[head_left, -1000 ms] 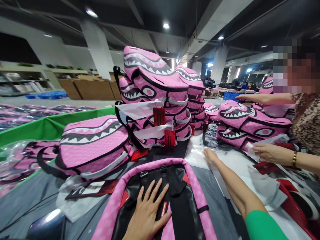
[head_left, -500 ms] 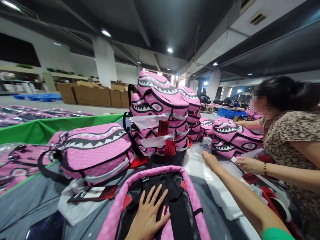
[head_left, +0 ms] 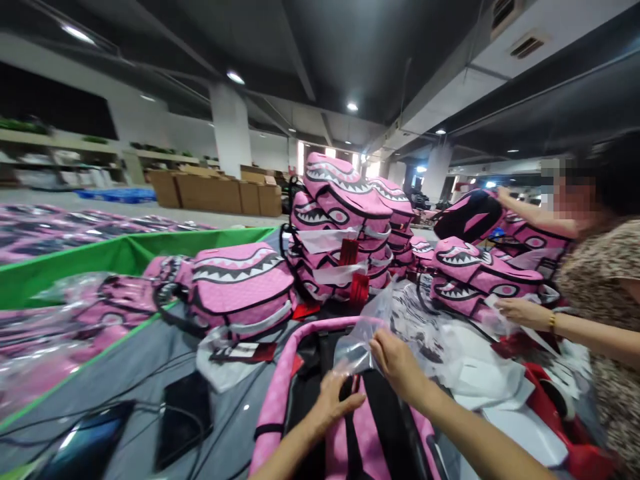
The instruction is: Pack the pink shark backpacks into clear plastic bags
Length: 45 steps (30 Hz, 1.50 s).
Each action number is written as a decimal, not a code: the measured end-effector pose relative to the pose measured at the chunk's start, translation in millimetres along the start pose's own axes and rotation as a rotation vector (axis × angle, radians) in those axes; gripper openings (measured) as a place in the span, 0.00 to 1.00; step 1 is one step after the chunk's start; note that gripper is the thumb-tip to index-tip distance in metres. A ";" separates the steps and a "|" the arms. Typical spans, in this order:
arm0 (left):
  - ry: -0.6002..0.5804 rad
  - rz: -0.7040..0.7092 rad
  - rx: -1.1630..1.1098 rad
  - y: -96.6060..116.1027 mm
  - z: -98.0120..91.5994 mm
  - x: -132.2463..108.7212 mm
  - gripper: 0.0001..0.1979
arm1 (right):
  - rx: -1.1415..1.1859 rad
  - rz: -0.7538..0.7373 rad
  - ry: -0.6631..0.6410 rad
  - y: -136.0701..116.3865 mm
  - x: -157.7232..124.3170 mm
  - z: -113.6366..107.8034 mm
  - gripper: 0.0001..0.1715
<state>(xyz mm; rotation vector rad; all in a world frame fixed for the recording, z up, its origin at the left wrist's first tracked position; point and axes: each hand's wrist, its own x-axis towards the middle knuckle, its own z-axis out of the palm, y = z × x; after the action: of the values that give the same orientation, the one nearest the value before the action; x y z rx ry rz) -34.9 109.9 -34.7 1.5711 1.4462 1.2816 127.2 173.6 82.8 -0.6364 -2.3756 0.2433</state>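
A pink and black backpack (head_left: 345,433) lies straight in front of me with its strap side up. Above it, my right hand (head_left: 397,363) pinches the edge of a clear plastic bag (head_left: 356,350). Close by on the left is my left hand (head_left: 336,399), thumb apart from the fingers, over the backpack and against the plastic. Its fingertips are slightly blurred. Beyond the backpack rises a stack of pink backpacks (head_left: 345,200) printed with shark mouths. Another pink backpack (head_left: 243,287) rests to the left, with a red and black tag (head_left: 245,352) beside it.
At right, a co-worker's hand (head_left: 525,312) touches white material by more backpacks (head_left: 465,267). White sheets (head_left: 485,373) and a red item (head_left: 565,413) lie nearer. Two dark phone-like devices (head_left: 184,420) with cables are at left. A green edge (head_left: 150,253) borders bagged backpacks.
My right hand has come back from the right with the clear plastic bag. My left hand has lifted from lying flat on the backpack to the bag. The co-worker has raised a backpack.
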 end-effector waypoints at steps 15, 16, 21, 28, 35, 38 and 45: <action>0.566 -0.016 0.534 40.4 -22.0 -83.9 0.27 | 0.266 0.285 -0.146 -11.3 -2.3 17.5 0.17; 0.607 0.046 0.636 42.3 -22.3 -80.3 0.24 | 0.278 0.258 -0.170 -17.1 -3.0 15.7 0.17; 0.721 0.250 0.720 65.0 -27.4 -61.2 0.19 | 0.077 0.136 -0.302 -41.3 -34.0 5.0 0.14; 0.834 0.277 0.606 66.1 -19.6 -75.0 0.16 | 0.155 0.504 0.016 1.2 -109.4 -24.6 0.09; 0.419 0.513 0.609 66.2 30.5 -66.8 0.18 | 0.672 0.760 0.643 27.2 -110.8 -53.7 0.19; 0.711 0.434 0.482 86.5 -9.1 -65.8 0.12 | 0.297 0.479 0.282 19.6 -127.5 -53.3 0.14; 0.671 0.386 0.783 42.8 -12.5 -131.8 0.24 | -0.368 0.511 0.081 70.9 -191.8 -61.4 0.07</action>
<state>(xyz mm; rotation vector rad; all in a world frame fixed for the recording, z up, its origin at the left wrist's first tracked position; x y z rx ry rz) -21.1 -27.9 -21.7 2.1000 2.3523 1.6831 321.2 139.0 0.7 -1.3998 -2.1573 -0.0081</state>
